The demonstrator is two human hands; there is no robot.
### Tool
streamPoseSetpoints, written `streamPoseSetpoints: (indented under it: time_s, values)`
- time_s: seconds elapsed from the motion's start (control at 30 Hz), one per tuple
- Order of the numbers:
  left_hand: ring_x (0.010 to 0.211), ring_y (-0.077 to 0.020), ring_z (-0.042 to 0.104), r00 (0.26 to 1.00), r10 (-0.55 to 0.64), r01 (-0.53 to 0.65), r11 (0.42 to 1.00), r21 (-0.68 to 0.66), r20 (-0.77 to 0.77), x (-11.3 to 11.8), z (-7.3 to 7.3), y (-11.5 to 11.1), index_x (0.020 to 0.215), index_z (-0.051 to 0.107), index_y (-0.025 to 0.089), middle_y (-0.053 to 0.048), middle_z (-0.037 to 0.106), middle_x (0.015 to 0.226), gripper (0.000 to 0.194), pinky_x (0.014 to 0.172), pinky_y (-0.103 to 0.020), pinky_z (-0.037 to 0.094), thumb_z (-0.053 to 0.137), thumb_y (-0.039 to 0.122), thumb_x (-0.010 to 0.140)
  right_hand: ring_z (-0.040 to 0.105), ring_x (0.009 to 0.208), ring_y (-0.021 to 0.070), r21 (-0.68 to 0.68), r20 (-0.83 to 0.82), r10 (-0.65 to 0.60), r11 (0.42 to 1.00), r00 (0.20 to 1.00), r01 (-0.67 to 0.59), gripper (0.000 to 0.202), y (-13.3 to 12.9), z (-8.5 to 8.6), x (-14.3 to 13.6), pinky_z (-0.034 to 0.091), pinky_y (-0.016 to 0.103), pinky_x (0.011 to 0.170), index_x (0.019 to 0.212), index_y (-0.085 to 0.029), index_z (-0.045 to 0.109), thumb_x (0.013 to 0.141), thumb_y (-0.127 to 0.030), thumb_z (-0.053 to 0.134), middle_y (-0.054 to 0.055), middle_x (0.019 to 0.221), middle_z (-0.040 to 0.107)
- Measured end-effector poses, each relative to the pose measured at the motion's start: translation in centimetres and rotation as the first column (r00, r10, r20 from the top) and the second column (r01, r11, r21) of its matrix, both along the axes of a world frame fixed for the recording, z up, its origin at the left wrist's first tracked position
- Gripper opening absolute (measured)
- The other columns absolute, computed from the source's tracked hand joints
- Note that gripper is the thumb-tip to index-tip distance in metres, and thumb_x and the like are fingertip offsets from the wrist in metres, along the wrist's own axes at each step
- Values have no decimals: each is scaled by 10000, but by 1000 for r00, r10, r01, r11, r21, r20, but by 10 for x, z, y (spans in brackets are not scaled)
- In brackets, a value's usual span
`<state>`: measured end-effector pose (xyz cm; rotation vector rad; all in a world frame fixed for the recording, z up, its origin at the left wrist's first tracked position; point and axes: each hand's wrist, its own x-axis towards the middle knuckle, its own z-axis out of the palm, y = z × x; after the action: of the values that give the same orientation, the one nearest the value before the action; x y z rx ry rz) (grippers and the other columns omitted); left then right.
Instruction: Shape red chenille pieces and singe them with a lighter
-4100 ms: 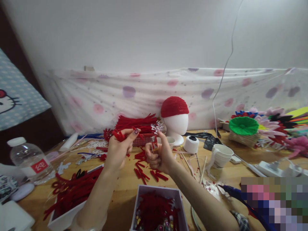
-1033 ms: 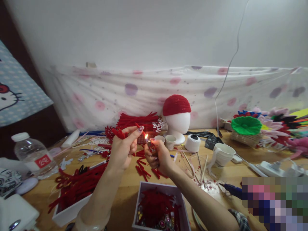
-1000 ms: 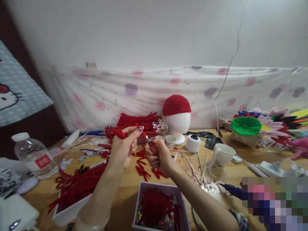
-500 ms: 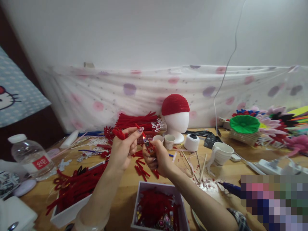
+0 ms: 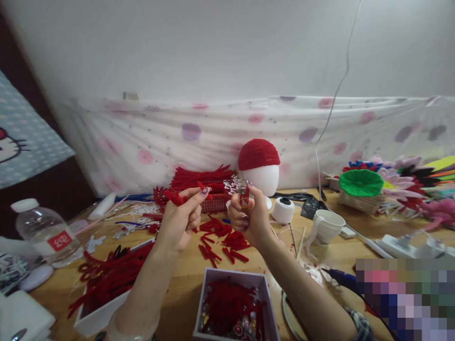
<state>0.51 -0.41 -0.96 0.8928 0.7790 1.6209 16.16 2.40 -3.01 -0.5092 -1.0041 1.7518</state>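
In front of the foam head (image 5: 261, 177), left fingers (image 5: 194, 220) closely pinch a red strip (image 5: 210, 197) and right fingers (image 5: 237, 214) wrap a lighter (image 5: 244, 198), best aimed clear of skin.

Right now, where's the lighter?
Head view, just right of centre: the lighter is held in the right hand, by the lower left of the white mannequin head as pictured, to the right of the left hand.

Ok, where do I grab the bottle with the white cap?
Hold the bottle round its middle, by the red label, probably from the right: it stands with its cap up and its body rounded, and a patterned white thing crowds its left.
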Motion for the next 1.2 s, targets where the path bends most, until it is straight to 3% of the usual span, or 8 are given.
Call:
streamPoseSetpoints:
  time_s: [0.2,0.3,0.43,0.5,0.6,0.73,0.9,1.2]
  values:
    - [384,-12,126,991,-44,44,999,1,-125,-5,1,-1,765,689,141,150,226,431,397,350,-160,87,889,381,519,93,364,56,19,15,11,1000,1000,-12,544,3,2,5,112,174,325,536,-215,371,818,-672,458,-92,403,218]
    - [390,-24,134,920,-140,132,990,-45,-367,-13,1,-2,775,718,133,135,227,428,403,365,-186,94,853,444,557,95,360,57,22,-11,-61,998,998,62,553,3,6,11,121,180,324,536,-216,369,823,-681,455,-93,402,214]
    - [423,-44,227,447,-421,390,886,-252,-789,-19,-1,-1,723,746,122,79,347,463,349,400,-207,133,802,458,651,114,354,58,36,-14,-73,997,997,73,568,4,11,18,123,193,329,540,-215,377,818,-702,470,-90,408,223]
    - [440,-51,216,327,-462,425,851,-308,-824,-19,-3,0,728,740,135,78,331,490,358,406,-209,127,771,489,689,119,357,57,54,6,-54,997,999,53,566,5,12,19,120,194,335,543,-213,391,817,-701,474,-88,410,234]
    - [429,-64,178,423,-472,374,868,-326,-773,-17,-8,2,764,711,157,90,282,489,410,392,-218,101,744,561,699,119,358,53,83,89,-29,996,996,22,553,3,11,15,108,199,343,556,-213,421,798,-702,512,-96,406,236]
    - [421,-62,178,579,-522,387,852,-353,-626,-17,-15,3,680,564,202,94,308,499,421,388,-213,90,789,558,660,223,366,48,287,280,-201,951,939,117,379,-4,8,5,160,199,362,683,-182,587,694,-512,774,-102,419,340]
    - [414,-57,205,566,-564,442,823,-356,-601,-13,-21,2,602,396,231,83,326,507,515,383,-218,104,720,616,714,526,546,116,508,344,-305,856,888,97,189,-11,2,-4,411,240,503,808,-168,735,733,-339,766,0,629,638]
    - [436,-46,155,568,-666,547,744,-384,-483,-10,-13,-2,655,393,229,98,300,537,569,402,-209,53,752,670,656,463,494,98,534,311,-330,837,891,124,222,-5,-1,-1,370,229,468,699,-159,679,754,-365,741,-9,568,586]
